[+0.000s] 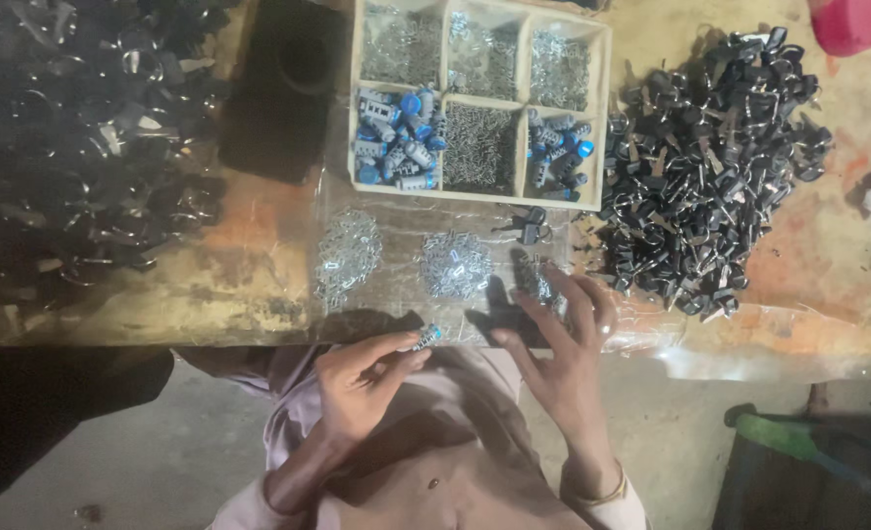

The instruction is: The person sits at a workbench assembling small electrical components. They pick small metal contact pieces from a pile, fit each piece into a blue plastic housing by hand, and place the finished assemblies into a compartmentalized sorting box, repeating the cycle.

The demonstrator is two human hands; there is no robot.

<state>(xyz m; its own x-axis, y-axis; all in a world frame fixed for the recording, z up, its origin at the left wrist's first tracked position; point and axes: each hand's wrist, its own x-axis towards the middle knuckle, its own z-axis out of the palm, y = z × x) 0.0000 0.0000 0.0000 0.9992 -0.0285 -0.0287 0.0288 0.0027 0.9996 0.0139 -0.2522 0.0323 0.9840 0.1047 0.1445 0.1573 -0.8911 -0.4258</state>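
- Black metal parts point(82, 147) fill the upper left of the frame in a heap.
- The left hand point(362, 383), low centre, pinches a small cylinder with a blue cap point(426, 338) between thumb and fingertips.
- A wooden tray point(479, 98), top centre, holds more blue-capped cylinders, screws and silver bits in its compartments.
- The right hand point(563, 358) lies open with fingers spread over a small silver pile point(535, 283) at the table edge.
- Black keys point(710, 167) are heaped at upper right.
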